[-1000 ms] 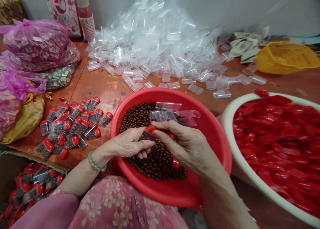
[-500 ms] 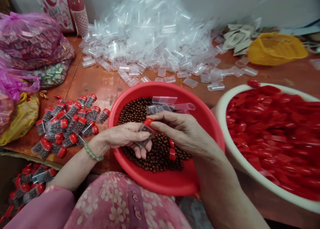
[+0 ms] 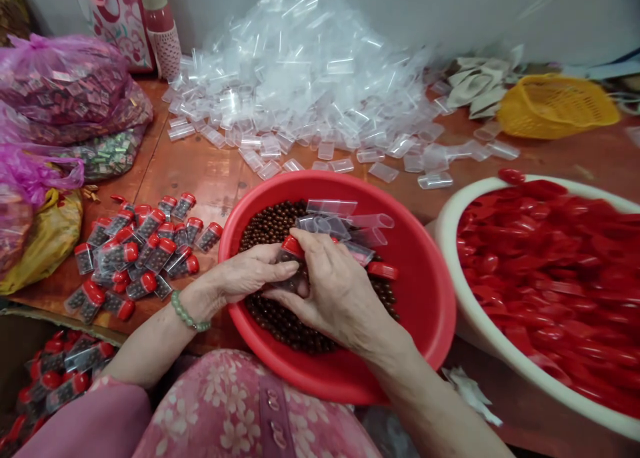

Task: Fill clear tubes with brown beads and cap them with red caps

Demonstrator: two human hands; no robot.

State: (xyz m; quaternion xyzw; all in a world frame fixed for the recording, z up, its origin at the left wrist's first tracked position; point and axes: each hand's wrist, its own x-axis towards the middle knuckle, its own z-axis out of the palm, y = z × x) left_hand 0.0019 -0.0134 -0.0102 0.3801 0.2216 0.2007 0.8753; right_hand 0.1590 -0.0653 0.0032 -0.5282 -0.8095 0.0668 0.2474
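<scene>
My left hand [image 3: 250, 271], with a green bead bracelet at the wrist, pinches a small clear plastic container with a red cap [image 3: 292, 247] over the basin. My right hand [image 3: 340, 291] closes round the other side of this container, fingertips at the cap and thumb low against it. Its lower part is mostly covered by my fingers. Below, the red basin [image 3: 420, 338] holds small dark brown balls [image 3: 270, 221]. Several clear plastic tubes [image 3: 333, 207] lie at its far side, and a loose red cap [image 3: 383, 270] rests right of my right hand.
Filled red-capped containers [image 3: 117, 255] lie in a heap on the table at left; more fill a box [image 3: 55, 371] below. A white tub [image 3: 443, 245] of red caps stands at right. Behind are a clear tube pile [image 3: 310, 91], a yellow basket [image 3: 555, 121] and purple bags [image 3: 65, 85].
My right hand has turned and wrapped round the container, where before its fingertips pinched the red cap. The left hand keeps its hold. The whole view has shifted slightly.
</scene>
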